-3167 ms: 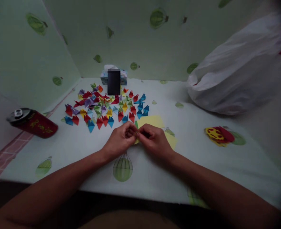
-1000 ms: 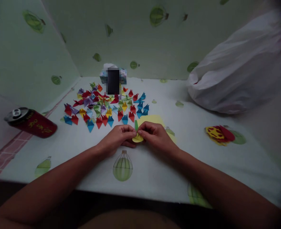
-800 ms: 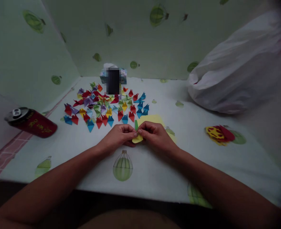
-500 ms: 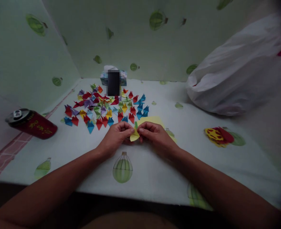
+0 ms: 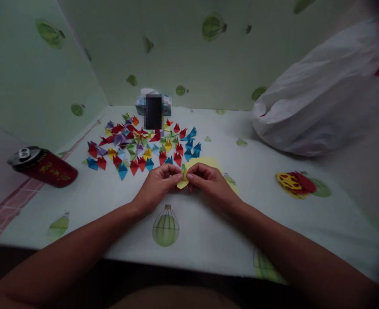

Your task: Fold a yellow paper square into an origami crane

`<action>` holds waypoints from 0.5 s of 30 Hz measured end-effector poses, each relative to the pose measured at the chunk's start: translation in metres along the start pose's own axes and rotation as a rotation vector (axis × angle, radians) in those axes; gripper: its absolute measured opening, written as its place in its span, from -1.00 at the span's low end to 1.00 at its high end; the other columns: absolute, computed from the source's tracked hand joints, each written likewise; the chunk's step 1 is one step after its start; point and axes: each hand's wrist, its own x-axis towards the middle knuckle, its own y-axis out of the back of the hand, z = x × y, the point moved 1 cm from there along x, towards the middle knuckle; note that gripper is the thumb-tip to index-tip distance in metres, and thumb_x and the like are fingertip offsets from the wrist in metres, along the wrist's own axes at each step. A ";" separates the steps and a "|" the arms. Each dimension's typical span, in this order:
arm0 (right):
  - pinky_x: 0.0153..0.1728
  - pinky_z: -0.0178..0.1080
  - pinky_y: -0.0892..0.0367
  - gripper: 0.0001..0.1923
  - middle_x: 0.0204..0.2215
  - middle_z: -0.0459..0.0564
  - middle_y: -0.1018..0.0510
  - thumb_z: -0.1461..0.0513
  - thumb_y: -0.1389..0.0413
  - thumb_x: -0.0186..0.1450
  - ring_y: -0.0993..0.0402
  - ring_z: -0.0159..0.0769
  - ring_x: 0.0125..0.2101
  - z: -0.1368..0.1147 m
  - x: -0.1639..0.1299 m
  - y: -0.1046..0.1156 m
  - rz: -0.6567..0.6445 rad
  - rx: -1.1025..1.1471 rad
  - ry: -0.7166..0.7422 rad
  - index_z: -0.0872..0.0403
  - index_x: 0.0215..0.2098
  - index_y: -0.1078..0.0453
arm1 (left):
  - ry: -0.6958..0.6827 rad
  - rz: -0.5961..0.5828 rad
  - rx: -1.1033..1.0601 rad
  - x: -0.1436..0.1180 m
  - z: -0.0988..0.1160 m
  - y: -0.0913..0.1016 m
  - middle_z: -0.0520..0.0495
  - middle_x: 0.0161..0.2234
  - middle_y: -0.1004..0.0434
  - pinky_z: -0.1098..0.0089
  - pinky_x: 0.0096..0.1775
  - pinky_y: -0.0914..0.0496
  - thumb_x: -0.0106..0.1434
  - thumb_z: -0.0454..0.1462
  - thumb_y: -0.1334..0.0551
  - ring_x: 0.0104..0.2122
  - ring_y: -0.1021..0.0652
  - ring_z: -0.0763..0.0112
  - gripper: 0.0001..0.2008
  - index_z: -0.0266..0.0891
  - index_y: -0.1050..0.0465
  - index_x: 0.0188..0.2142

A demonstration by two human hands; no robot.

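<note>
My left hand [image 5: 159, 185] and my right hand [image 5: 208, 182] meet at the middle of the table, both pinching a small folded yellow paper piece [image 5: 182, 183] just above the surface. A stack of yellow paper sheets [image 5: 205, 162] lies under and behind my right hand, with a green sliver at its left edge. Beyond my hands spreads a cluster of several folded paper pieces [image 5: 144, 143] in red, blue, yellow, green and purple.
A red can [image 5: 44, 166] lies on its side at the left. A white plastic bag [image 5: 324, 94] fills the right back. A tissue box [image 5: 153, 105] with a dark upright object stands at the back wall. A red-yellow patch [image 5: 295, 183] marks the balloon-print tablecloth [image 5: 165, 223].
The yellow piece has been turned and folded between my fingers, from hidden in my fingertips to a rounded flap, then a narrower point. Both hands stayed in place.
</note>
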 end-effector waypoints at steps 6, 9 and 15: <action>-0.36 -0.29 -0.28 -0.82 -0.54 -0.15 -0.49 0.15 -0.22 0.24 -0.39 -0.41 -0.51 0.002 0.002 0.001 -0.020 0.029 0.001 0.08 -0.40 -0.38 | -0.003 -0.007 0.079 0.000 0.002 0.001 0.02 -0.42 -0.54 0.47 -0.34 -0.34 0.10 -0.16 -0.40 -0.44 -0.47 0.53 -0.75 -0.30 -0.53 -0.32; -0.33 -0.28 -0.29 -0.82 -0.54 -0.12 -0.50 0.14 -0.19 0.29 -0.40 -0.39 -0.49 0.006 0.003 0.002 -0.059 0.073 0.005 0.09 -0.36 -0.41 | -0.024 0.009 0.113 -0.001 0.002 0.002 0.03 -0.45 -0.52 0.47 -0.36 -0.31 0.11 -0.16 -0.38 -0.46 -0.45 0.53 -0.77 -0.30 -0.53 -0.35; -0.31 -0.27 -0.30 -0.86 -0.47 -0.11 -0.53 0.17 -0.23 0.26 -0.42 -0.40 -0.47 0.013 0.004 0.003 -0.100 0.148 -0.020 0.08 -0.34 -0.42 | -0.040 0.013 0.124 -0.002 0.001 0.002 0.01 -0.42 -0.53 0.44 -0.33 -0.31 0.12 -0.15 -0.37 -0.42 -0.46 0.49 -0.77 -0.29 -0.52 -0.35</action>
